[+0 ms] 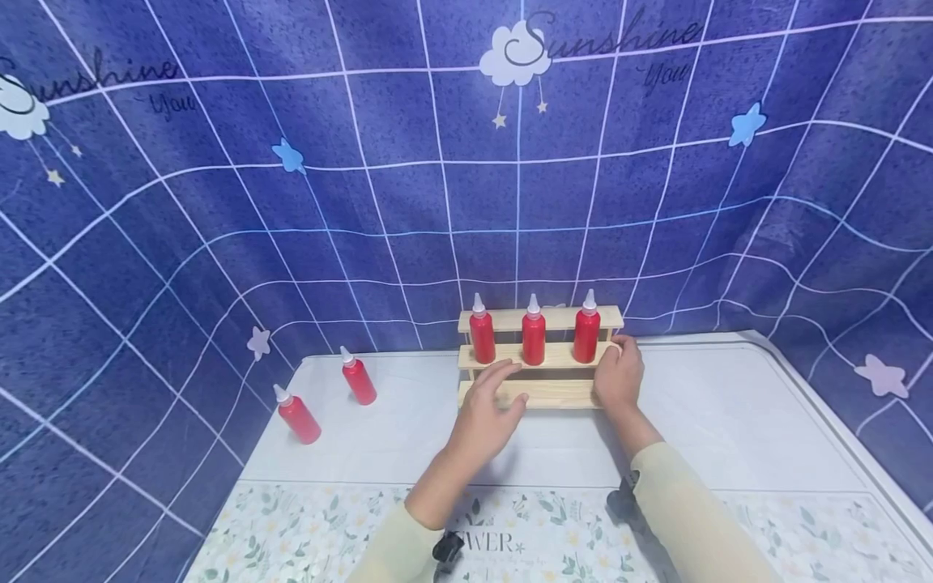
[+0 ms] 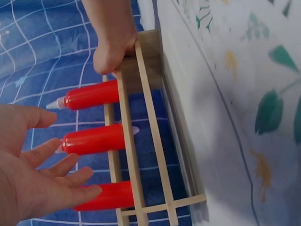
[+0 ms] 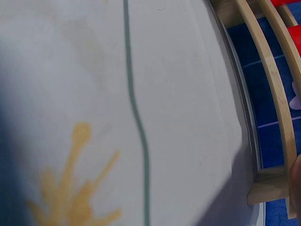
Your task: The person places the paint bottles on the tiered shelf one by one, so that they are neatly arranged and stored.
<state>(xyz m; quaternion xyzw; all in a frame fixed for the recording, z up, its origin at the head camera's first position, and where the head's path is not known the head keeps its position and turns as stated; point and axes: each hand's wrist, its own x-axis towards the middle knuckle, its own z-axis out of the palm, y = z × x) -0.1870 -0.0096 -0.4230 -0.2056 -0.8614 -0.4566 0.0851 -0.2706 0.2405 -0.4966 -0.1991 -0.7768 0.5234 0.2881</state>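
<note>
Left hand [image 1: 487, 411] spread, thumb apart, before the rack's [image 1: 560, 355] left half. Right hand [image 1: 619, 376] grips rack's right end, forearm slanting inward. Rack near table's [image 1: 394, 445] far edge, three bottles [image 1: 534, 342] upright on middle tier.

Blue grid curtain [image 1: 394, 194]: dark script "Sunshine You", two printings, one upper left, one upper right of centre | Floral table cover [image 1: 291, 526], near part: grey capitals "WER", left end covered, star-like mark [image 1: 519, 547] following | Fine line beneath: too small to read
</note>
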